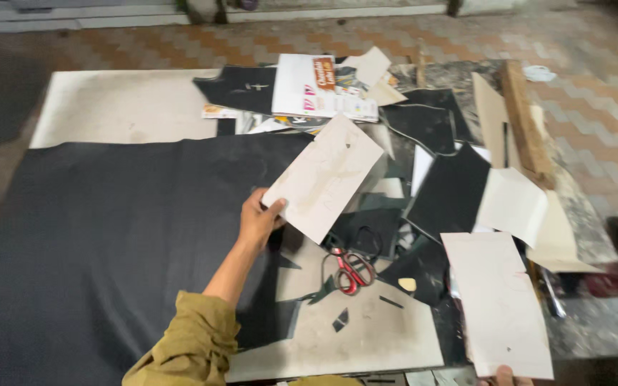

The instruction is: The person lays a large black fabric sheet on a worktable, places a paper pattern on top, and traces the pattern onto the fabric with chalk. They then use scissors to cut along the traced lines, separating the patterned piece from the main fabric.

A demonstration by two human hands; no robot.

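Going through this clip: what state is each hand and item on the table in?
Left hand: gripping white rectangular card template, lifted and tilted.
Right hand: fingertips at the near edge of the second white card sheet; grip unclear.
Red-handled scissors: lying flat, untouched.
Large black fabric sheet: spread flat.

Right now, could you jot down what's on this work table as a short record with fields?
Left hand: left hand grips a pale stiff card template by its lower corner, lifted at a tilt
Right hand: right hand, only fingertips showing, touches a long pale card panel
Under the left arm: large black sheet of material
Tool: red-handled scissors, lying untouched
Surface: white worktable, strewn with black offcuts
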